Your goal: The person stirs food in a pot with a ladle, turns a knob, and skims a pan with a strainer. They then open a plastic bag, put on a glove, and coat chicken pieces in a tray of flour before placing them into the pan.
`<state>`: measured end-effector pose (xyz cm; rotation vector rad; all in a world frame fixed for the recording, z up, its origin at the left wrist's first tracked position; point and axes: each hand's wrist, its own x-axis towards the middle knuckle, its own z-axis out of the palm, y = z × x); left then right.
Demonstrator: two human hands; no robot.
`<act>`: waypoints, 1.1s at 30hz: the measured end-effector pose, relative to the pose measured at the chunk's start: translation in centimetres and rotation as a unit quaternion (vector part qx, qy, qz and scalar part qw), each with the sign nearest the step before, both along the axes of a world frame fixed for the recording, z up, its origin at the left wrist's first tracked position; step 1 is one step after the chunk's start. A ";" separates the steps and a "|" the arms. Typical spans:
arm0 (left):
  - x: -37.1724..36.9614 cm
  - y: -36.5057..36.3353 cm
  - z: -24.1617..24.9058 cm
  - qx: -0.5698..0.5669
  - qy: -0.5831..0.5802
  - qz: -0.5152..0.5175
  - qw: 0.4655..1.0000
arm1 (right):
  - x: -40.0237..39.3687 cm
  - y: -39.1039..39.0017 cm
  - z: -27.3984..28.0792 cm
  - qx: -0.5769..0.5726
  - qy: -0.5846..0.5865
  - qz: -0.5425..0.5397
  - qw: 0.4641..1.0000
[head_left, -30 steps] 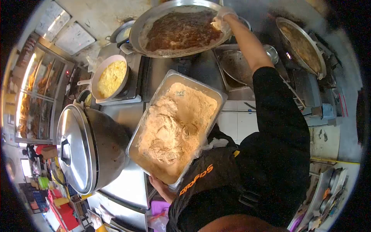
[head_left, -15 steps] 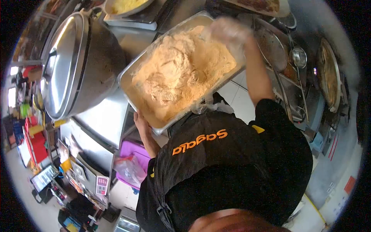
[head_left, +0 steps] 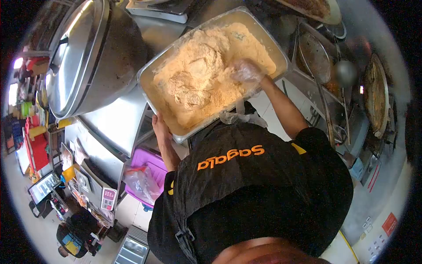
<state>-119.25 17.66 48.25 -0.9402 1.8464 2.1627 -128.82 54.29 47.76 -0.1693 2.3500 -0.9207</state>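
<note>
A deep metal tray (head_left: 145, 93) slants in front of my body, holding orange-tinted flour (head_left: 252, 37) and several coated lumps, perhaps chicken pieces (head_left: 189, 94). At its near left corner, my left hand (head_left: 161, 128) grips the tray's outer wall, with some fingers hidden. My right hand (head_left: 247, 71), in a clear plastic glove, is down in the flour at the right half of the tray, beside the lumps. Motion blurs its fingers, so I cannot make out whether they hold anything. Crumpled clear plastic (head_left: 244, 118) lies between the tray's near edge and my apron (head_left: 233, 176).
A large lidded pot (head_left: 94, 57) stands left of the tray on a steel counter (head_left: 116, 125). To the right are a strainer (head_left: 314, 55), a ladle (head_left: 346, 74) and a wide pan (head_left: 376, 97). Below left sits a purple bin (head_left: 154, 165). Another person (head_left: 77, 235) is farther off.
My right hand has moved from the tray's far right rim down and left into the flour. My left hand stays at the near left corner. The view has shifted slightly.
</note>
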 end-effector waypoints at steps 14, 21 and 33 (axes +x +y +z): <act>0.0 0.1 -0.1 0.019 0.026 0.001 0.999 | -0.9 -3.6 4.3 0.027 0.139 0.062 0.988; -0.2 0.0 -0.4 0.010 0.021 0.008 1.000 | -0.1 -3.6 2.0 -0.030 0.223 0.109 0.968; 0.1 -0.8 -1.2 0.039 0.040 -0.025 0.998 | -1.2 0.9 11.0 0.171 0.206 0.089 0.959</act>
